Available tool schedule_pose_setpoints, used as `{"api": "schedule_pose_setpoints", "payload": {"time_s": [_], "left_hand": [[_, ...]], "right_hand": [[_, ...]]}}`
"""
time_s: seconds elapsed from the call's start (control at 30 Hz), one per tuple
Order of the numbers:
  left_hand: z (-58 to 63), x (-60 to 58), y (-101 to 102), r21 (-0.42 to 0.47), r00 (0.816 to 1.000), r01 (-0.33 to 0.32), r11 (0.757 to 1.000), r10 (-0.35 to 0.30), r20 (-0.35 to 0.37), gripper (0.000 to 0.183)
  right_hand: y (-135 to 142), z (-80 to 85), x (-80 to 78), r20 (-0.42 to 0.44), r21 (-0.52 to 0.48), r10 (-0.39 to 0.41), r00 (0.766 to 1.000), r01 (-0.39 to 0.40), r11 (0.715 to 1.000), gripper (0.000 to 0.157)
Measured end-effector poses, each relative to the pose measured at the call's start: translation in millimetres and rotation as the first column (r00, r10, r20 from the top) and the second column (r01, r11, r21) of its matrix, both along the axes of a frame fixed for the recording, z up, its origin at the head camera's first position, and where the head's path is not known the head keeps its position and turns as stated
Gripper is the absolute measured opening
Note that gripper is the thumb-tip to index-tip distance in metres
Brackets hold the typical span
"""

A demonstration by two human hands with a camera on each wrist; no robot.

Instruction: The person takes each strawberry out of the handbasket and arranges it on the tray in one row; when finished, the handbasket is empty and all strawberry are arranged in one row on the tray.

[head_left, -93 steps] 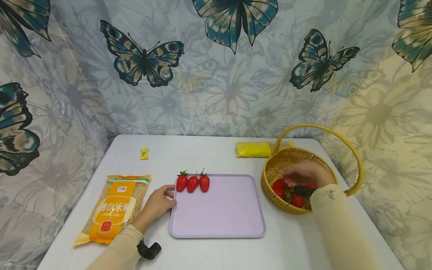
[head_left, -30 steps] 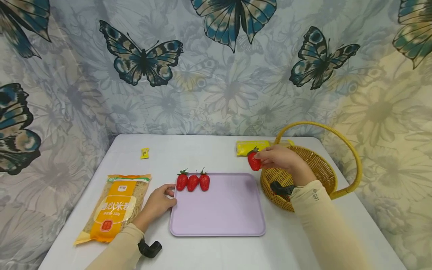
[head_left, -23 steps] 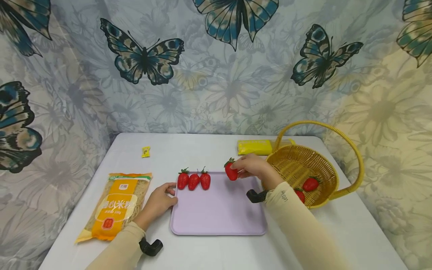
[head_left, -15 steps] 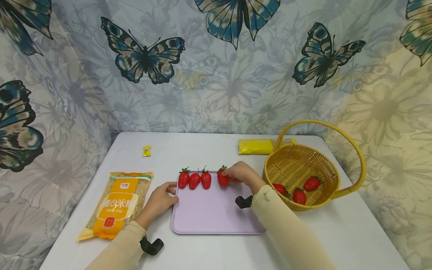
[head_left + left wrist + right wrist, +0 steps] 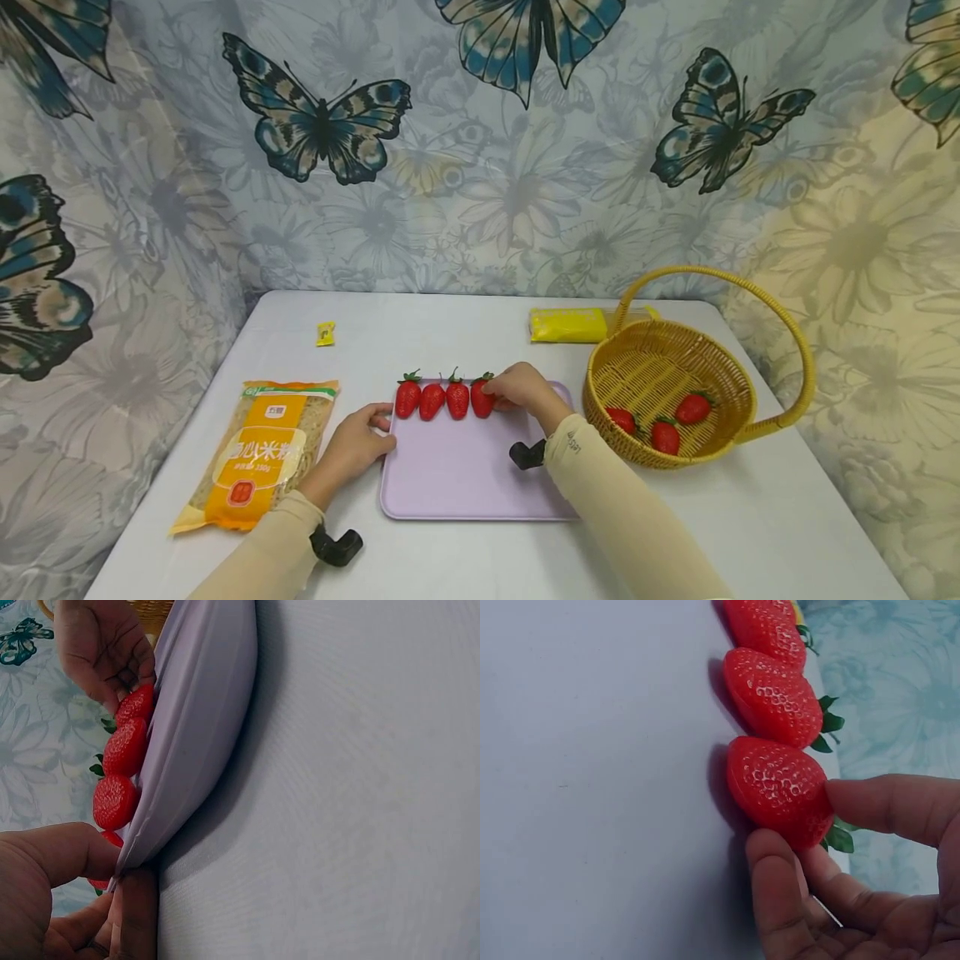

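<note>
My right hand (image 5: 525, 392) pinches a red strawberry (image 5: 780, 787) between thumb and fingers at the far edge of a lilac tray (image 5: 472, 475). That strawberry stands at the right end of a row, close beside another strawberry (image 5: 457, 398). Further left in the row are a strawberry (image 5: 432, 402) and, in the tray's far left corner, a strawberry (image 5: 407, 397); their leafy ends point away from me. My left hand (image 5: 356, 446) grips the tray's left rim, thumb above and fingers below in the left wrist view.
Right of the tray stands a wicker basket (image 5: 637, 358) with a tall handle, holding several strawberries (image 5: 665, 437). A yellow packet (image 5: 567, 325) lies behind. Left are a bag of grain-like food (image 5: 255, 458) and a small yellow wrapped sweet (image 5: 325, 334). A patterned cloth surrounds the table (image 5: 420, 558).
My right hand has taken a strawberry out of the basket, carried it left and set it down at the right end of the row on the tray. My left hand has stayed on the rim.
</note>
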State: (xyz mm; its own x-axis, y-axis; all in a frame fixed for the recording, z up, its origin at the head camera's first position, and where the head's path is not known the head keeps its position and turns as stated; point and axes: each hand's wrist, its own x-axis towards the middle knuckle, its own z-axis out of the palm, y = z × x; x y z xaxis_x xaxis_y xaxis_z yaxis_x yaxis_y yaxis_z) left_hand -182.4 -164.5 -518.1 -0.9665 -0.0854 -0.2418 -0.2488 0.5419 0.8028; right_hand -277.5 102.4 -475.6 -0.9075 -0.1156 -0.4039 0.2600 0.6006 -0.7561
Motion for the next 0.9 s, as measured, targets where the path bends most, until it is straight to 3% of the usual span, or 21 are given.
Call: {"api": "schedule_pose_setpoints", "payload": {"time_s": [0.27,0.43,0.53,0.6,0.67,0.77,0.9], "left_hand": [[2.8,0.0,1,0.000,1.000,0.004,1.000,-0.004,-0.005,0.058],[2.9,1.3,0,-0.012,1.000,-0.003,1.000,0.003,0.002,0.057],[1.8,1.2,-1,-0.013,1.000,-0.002,1.000,0.002,0.005,0.057],[0.7,0.5,-1,-0.017,1.000,-0.003,1.000,0.003,0.007,0.057],[-0.1,-0.3,-1,-0.019,1.000,-0.002,1.000,0.002,0.004,0.057],[-1.4,-1.1,-1,-0.019,1.000,-0.002,1.000,0.002,-0.003,0.057],[-1.7,-1.2,-1,-0.009,1.000,-0.002,1.000,0.002,-0.004,0.058]], "right_hand": [[-1,-0.6,0.6,-0.006,-0.023,-0.017,1.000,0.017,1.000,0.018],[4,3.0,3.7,-0.037,0.001,0.018,0.999,-0.018,1.000,0.025],[16,16.0,4.9,-0.054,-0.017,0.037,0.998,-0.038,0.999,0.030],[30,29.1,4.5,-0.040,-0.095,0.055,0.998,-0.058,0.994,0.033],[48,44.9,3.4,-0.001,-0.196,0.100,0.995,-0.098,0.976,0.035],[83,64.1,-0.7,0.052,-0.337,0.202,0.978,-0.173,0.925,0.036],[136,78.6,-7.0,0.062,-0.421,0.305,0.950,-0.252,0.871,0.036]]}}
